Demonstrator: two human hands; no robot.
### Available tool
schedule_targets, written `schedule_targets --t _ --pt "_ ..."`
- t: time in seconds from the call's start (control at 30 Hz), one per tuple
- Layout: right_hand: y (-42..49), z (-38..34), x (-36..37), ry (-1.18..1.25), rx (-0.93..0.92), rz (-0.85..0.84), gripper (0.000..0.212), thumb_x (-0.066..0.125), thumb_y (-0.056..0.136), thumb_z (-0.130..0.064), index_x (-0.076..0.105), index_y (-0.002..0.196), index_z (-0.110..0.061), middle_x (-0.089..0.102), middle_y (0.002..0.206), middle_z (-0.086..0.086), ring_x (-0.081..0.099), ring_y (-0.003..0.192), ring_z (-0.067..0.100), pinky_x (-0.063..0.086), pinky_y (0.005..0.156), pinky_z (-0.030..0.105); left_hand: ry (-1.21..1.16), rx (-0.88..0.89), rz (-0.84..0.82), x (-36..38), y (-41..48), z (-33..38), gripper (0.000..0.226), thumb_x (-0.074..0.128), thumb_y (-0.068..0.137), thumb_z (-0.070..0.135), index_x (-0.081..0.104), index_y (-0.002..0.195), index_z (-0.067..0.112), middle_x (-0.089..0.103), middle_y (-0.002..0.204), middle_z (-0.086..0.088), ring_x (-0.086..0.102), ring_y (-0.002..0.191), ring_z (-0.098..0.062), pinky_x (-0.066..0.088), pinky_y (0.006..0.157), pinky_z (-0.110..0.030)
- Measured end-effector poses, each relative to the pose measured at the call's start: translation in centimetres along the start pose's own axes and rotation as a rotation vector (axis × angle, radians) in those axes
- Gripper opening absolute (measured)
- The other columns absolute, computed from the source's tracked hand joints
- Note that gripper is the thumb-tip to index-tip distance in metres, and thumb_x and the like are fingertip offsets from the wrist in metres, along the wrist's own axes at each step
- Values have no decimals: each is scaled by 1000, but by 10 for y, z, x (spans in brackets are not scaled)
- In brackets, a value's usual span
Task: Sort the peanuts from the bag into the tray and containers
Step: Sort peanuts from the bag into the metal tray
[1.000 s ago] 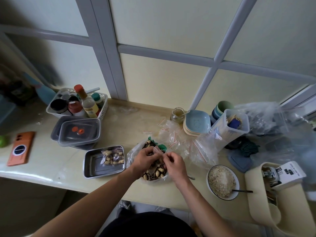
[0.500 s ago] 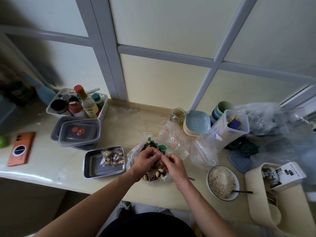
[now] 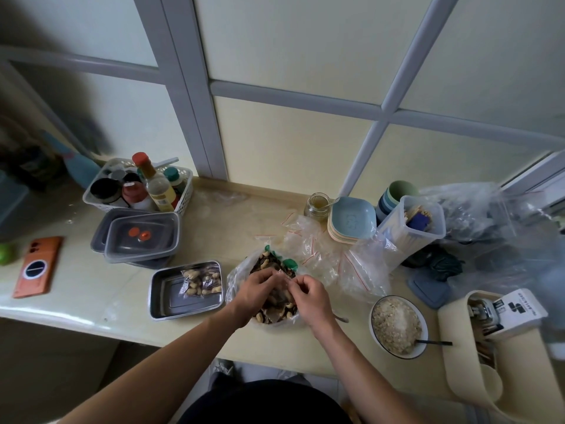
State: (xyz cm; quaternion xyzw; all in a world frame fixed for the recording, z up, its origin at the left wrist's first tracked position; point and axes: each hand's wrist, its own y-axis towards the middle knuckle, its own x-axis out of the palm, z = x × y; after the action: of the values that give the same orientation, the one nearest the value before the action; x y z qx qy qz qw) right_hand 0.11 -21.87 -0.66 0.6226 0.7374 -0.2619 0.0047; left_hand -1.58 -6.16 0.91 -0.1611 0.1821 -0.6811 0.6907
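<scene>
A peanut packet (image 3: 201,281) lies in the steel tray (image 3: 183,313). Just right of it, the left hand (image 3: 260,289), fingers curled, pinches a small clear pouch (image 3: 282,290). The right hand (image 3: 308,296) pinches the pouch's other side, directly above the open bag of peanuts (image 3: 270,261).

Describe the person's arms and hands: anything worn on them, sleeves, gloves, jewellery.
The left hand and right hand are bare: no gloves, and no rings that I can make out. The left forearm and right forearm are uncovered, with no sleeve, watch or bracelet in view down to the frame's bottom edge. A dark garment covers the torso between them.
</scene>
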Motion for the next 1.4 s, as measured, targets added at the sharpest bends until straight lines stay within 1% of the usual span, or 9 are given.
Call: schedule_targets --t 0.1,0.23,0.3,0.73,0.9,1.07,1.13,1.27,1.4 --pt "1 3 1 -25 -3 4 26 68 95 -26 61 71 -22 60 59 -12 51 55 0 43 57 19 33 -2 49 2 2 -1 21 60 101 26 73 91 12 72 85 -3 67 80 -13 59 82 -39" --pt "2 5 1 -10 19 -12 27 69 95 -30 60 70 -23 59 59 -14 52 57 3 44 59 24 78 28 40 2 0 4 22 59 101 22 73 86 14 69 72 6 66 70 -9 57 66 -31" --pt "1 4 1 6 38 -34 28 69 95 -35 60 71 -23 59 60 -12 53 58 5 45 60 26 98 39 43 2 1 4 23 58 101 21 72 84 16 69 70 8 65 68 -6 55 65 -26" --pt "0 0 1 -127 -94 39 27 68 95 -21 58 70 -26 59 63 -10 51 59 2 40 57 19 111 46 13 2 4 -2 20 68 97 25 66 80 14 68 70 2 64 67 -13 52 61 -27" --pt "2 -4 2 -87 -72 11 26 68 98 -29 61 74 -26 63 67 -8 56 61 -1 42 58 14 111 56 59 4 5 0 21 65 99 24 64 86 7 67 70 0 62 63 -12 50 56 -26" --pt "2 -3 -3 40 20 -21 27 71 93 -32 66 70 -18 60 59 -7 53 57 9 45 59 28 42 9 101 3 6 -2 25 59 102 24 66 96 1 69 76 -4 65 71 -15 55 65 -28" --pt "1 -2 -4 7 15 -23 29 72 94 -34 65 71 -18 59 58 -9 52 55 6 44 57 24 47 -2 58 -1 6 -3 23 61 101 26 67 98 4 71 78 -3 67 72 -13 55 65 -26" --pt "0 -2 -1 -53 -3 -17 29 66 95 -18 59 68 -23 58 57 -14 49 54 0 41 55 18 85 0 9 -3 5 -3 17 64 98 18 66 96 2 67 75 -2 65 67 -10 54 62 -25" --pt "-1 -5 5 32 49 -24 29 64 97 -18 58 68 -18 54 54 -11 46 53 6 40 55 24 155 35 35 -4 9 -3 21 63 95 29 67 88 10 68 77 -7 64 72 -14 56 69 -36"
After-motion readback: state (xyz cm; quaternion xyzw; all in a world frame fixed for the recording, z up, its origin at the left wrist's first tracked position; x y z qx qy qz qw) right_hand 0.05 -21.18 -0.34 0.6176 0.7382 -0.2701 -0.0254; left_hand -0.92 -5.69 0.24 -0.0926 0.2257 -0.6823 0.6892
